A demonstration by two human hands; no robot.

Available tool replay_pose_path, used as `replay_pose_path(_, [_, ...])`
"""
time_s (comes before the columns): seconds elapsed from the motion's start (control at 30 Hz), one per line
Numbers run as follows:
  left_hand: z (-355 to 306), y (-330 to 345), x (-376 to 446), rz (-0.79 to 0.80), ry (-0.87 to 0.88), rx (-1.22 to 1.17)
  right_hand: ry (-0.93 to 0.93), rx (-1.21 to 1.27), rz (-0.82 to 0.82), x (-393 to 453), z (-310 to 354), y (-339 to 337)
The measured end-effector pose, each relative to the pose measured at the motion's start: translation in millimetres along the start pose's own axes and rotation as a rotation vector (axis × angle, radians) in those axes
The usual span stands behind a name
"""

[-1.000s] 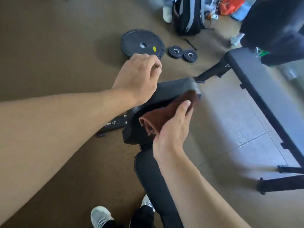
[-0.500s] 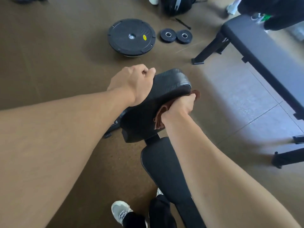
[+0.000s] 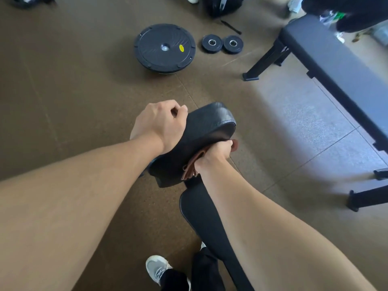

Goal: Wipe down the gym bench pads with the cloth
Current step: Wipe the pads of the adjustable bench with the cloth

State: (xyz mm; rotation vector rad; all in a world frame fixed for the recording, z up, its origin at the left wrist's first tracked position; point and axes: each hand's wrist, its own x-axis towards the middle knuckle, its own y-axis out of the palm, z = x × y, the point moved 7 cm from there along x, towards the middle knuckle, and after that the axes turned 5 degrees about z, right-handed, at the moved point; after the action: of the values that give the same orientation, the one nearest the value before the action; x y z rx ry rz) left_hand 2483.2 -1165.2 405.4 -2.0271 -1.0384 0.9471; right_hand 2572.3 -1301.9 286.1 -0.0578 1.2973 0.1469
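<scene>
A black bench seat pad [image 3: 201,131] sits tilted in the middle of the view, with a longer black back pad [image 3: 207,215] running down toward me. My left hand [image 3: 161,124] is curled over the seat pad's left edge and grips it. My right hand [image 3: 216,154] is closed on a brown cloth [image 3: 192,166] and presses it against the pad's right underside edge. Most of the cloth is hidden by my fingers and the pad.
A large black weight plate [image 3: 164,48] and two small plates [image 3: 222,44] lie on the brown floor beyond. A second dark flat bench [image 3: 336,66] stands at right on lighter tiles. A black backpack [image 3: 220,5] is at the top. My grey shoe [image 3: 157,269] is below.
My left hand came down from mid-air onto the pad's left edge. My right hand went from lying flat on the cloth on top to gripping it at the pad's right side.
</scene>
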Motion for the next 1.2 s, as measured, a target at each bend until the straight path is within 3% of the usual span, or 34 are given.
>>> replay_pose_path(0.2, [2.7,2.8,4.1,0.081,-0.005,0.005,-0.066,0.142,0.034,-38.0,-7.3,23.2])
replay_pose_path(0.37, [4.3,5.6,2.3,0.096,0.024,0.009,-0.179,0.057,-0.158,2.7,-5.0,27.4])
replay_pose_path(0.5, [5.0,6.7,4.8,0.107,0.016,0.017,-0.017,-0.013,-0.074,-2.5,3.3,7.1])
replay_pose_path(0.67, [5.4,4.9,4.5,0.085,0.034,-0.016,0.039,0.154,0.006,1.6,2.1,1.5])
replay_pose_path(0.93, [-4.7,3.8,-0.6,0.04,0.151,0.127,-0.431,-0.069,-0.009,-65.2,17.0,24.5])
replay_pose_path(1.07, [-5.0,2.2,-1.5,0.016,0.151,0.119,-0.346,-0.019,-0.11,-32.0,28.8,8.8])
replay_pose_path(1.2, [-4.2,0.0,-1.8,-0.048,0.17,0.112,-0.061,0.066,0.011,18.6,28.6,1.2])
